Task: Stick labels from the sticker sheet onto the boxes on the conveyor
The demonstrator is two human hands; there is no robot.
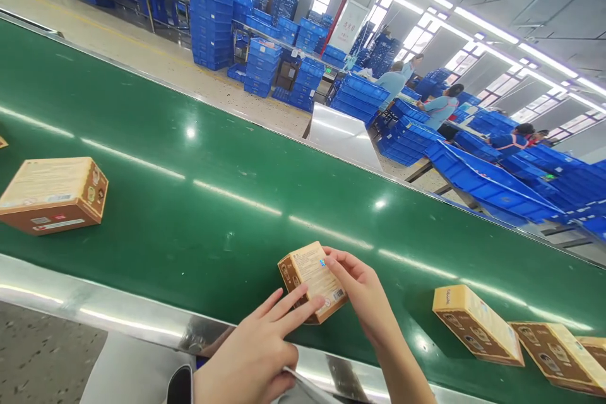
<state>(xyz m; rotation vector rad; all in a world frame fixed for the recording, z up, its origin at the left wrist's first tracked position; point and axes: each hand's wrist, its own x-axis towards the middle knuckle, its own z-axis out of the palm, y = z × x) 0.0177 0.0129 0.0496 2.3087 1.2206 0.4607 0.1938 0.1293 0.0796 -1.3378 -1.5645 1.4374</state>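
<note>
A small tan and brown printed box [310,278] sits near the front edge of the green conveyor belt [213,221]. My right hand [364,293] grips the box's right end, fingers over its top by a small blue mark. Two outstretched fingers of my left hand [255,353] press on the box's near side. The left hand's curled lower fingers seem to pinch a thin pale strip [303,380]; I cannot tell what it is.
A larger matching box [54,196] lies on the belt at the left, and three more [476,323] [556,353] [597,347] at the right. A shiny metal rail [118,319] edges the belt. Behind it stand stacked blue crates [211,9] and seated workers [440,107].
</note>
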